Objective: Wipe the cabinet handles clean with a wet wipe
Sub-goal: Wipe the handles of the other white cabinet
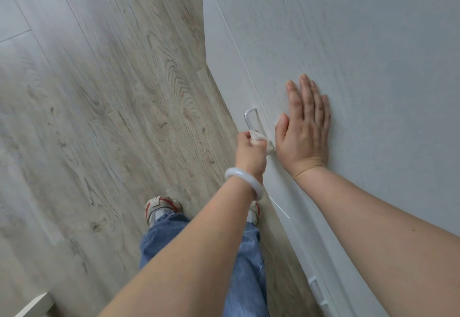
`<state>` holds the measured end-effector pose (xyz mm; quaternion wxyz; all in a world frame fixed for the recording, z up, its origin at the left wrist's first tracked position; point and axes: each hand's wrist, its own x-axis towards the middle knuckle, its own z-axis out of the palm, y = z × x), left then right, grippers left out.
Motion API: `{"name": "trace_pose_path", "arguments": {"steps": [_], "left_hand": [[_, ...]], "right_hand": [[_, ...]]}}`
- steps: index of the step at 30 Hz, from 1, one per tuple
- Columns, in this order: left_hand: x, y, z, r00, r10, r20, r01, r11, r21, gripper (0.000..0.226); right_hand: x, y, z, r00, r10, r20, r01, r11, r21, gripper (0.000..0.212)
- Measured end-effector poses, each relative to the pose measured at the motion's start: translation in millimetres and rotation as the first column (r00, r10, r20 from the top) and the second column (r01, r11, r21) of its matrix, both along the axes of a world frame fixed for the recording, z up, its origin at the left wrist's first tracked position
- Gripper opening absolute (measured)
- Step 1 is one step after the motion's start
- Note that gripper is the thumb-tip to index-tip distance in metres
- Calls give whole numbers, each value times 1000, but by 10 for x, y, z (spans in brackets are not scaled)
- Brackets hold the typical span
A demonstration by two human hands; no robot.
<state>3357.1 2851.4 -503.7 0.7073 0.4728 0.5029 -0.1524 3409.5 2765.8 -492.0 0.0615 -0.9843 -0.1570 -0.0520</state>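
left hand grips wipe on handle | right hand flat, fingers straight, on cabinet door

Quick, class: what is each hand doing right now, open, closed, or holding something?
Left hand: grips the crumpled white wet wipe against the slim white metal cabinet handle.
Right hand: open, flat on the pale grey cabinet door.

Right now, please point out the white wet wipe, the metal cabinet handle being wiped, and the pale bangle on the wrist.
white wet wipe [258, 138]: head view, bunched part beside the fingers.
metal cabinet handle [249, 117]: head view, bare upper bar.
pale bangle [245, 186]: head view, top of ring.
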Motion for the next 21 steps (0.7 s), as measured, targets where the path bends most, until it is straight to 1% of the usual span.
{"name": "trace_pose_path", "arguments": {"steps": [2, 4, 7, 9, 11, 13, 14, 15, 17, 18, 19, 21], "left_hand": [[-141, -106, 0, 999, 32, 18, -31, 998, -63, 31], [-90, -24, -41, 998, 52, 28, -49, 994, -101, 40], [90, 270, 14, 997, -31, 65, 37, 995, -96, 45], [242, 445, 133, 999, -47, 13, 48, 991, -125, 49], [356, 551, 181, 994, -86, -68, 77, 989, -122, 43], [408, 599, 237, 979, -170, -115, 161, 983, -88, 27], [421, 599, 246, 977, -172, -129, 162, 983, -86, 16], [433, 594, 235, 982, -130, -137, 116, 988, -103, 10], [490, 577, 176, 991, 5, -131, -26, 987, -159, 13], [517, 568, 123, 993, 39, -116, -56, 986, -155, 13], [533, 556, 68, 995, 22, -99, -33, 993, -116, 15], [527, 523, 11, 995, -36, -88, 38, 999, 16, 19]], "right_hand": [[-7, 2, 5, 1000, -1, -4, 1, 1000, -4, 61], [1, 8, 2, 1000, 4, 2, -4, 1000, -2, 61], [1, 0, 5, 1000, 5, -1, -5, 1000, 1, 61], [-2, 2, 10, 1000, 4, -2, -4, 1000, 2, 61], [-5, 6, 9, 1000, 6, 2, -6, 1000, 11, 61], [-5, 8, 6, 1000, 6, 6, -6, 1000, 19, 60], [-5, 6, 7, 1000, 4, 5, -4, 1000, 20, 59], [-6, 4, 8, 1000, 2, 1, -2, 1000, 21, 59], [-4, 1, 8, 1000, 5, 0, -5, 1000, 26, 59], [-3, 2, 7, 1000, 8, 4, -8, 1000, 30, 59], [-2, 2, 5, 1000, 9, 7, -9, 999, 32, 59], [1, -2, 2, 1000, 8, 6, -8, 1000, 30, 59]]}}
